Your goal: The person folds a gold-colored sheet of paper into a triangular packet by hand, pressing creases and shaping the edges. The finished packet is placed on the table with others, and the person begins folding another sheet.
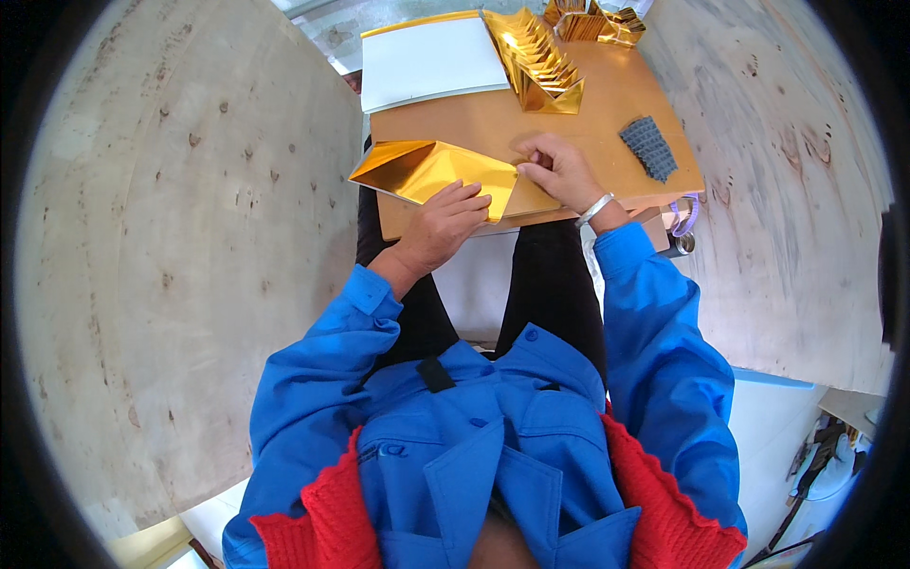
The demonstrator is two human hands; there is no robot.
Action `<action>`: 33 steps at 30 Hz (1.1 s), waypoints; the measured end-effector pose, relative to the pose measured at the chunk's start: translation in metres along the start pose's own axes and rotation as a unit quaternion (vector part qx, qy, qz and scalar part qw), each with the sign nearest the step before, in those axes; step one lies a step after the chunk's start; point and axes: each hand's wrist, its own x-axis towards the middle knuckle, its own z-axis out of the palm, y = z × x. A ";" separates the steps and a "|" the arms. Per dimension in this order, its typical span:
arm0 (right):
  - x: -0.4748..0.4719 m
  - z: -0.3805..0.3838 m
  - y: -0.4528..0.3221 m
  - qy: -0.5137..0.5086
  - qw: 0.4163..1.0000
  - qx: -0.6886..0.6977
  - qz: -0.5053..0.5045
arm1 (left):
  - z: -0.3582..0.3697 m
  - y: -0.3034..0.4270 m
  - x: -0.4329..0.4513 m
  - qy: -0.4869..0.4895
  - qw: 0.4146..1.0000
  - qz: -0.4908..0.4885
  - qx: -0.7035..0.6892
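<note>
A partly folded sheet of gold foil paper [455, 167] lies along the near side of a small wooden table. Its left end stands up in a raised, hollow fold, and a pale underside shows at the edge. My left hand [444, 220] holds the sheet down, fingers spread over its lower middle; the left thumb is hidden. At the sheet's right corner is my right hand [558, 171], wearing a silver bangle [596, 210]. Its fingers are curled and the thumb tip meets the corner; whether they pinch it is unclear.
On the wooden table [604, 92] lie a stack of white-backed sheets [434, 64], a row of nested gold foil folds [537, 67], more folded gold pieces [597, 25] and a grey textured pad [649, 148]. Wooden panels [199, 249] rise at both sides. A purple strap [686, 215] hangs below right.
</note>
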 end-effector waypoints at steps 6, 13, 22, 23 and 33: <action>0.015 0.014 -0.011 0.045 0.972 -0.215 -0.082 | 0.001 0.000 -0.004 -0.015 1.000 -0.015 -0.007; 0.024 0.009 -0.007 0.019 0.984 -0.160 -0.072 | 0.006 0.000 -0.008 -0.006 0.999 -0.041 -0.027; 0.030 0.003 0.000 -0.025 0.993 -0.110 -0.036 | 0.007 -0.001 -0.009 -0.014 0.998 -0.045 -0.032; 0.031 0.005 -0.002 -0.019 0.987 -0.154 -0.038 | 0.007 -0.001 -0.009 -0.009 0.998 -0.043 -0.034; 0.046 0.023 -0.017 0.004 0.953 -0.298 0.057 | 0.006 0.000 -0.009 -0.003 0.998 -0.047 -0.034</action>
